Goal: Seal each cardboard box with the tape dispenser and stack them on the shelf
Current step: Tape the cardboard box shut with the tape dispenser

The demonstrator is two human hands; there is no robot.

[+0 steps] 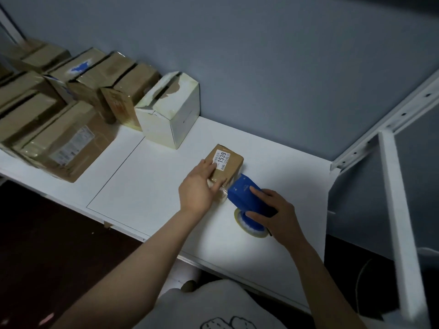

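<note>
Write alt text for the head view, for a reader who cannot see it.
A person's left hand holds a small cardboard box on a white surface while the right hand grips a blue tape dispenser at the box's near end. Other cardboard boxes and a worn white box line the wall at left.
</note>
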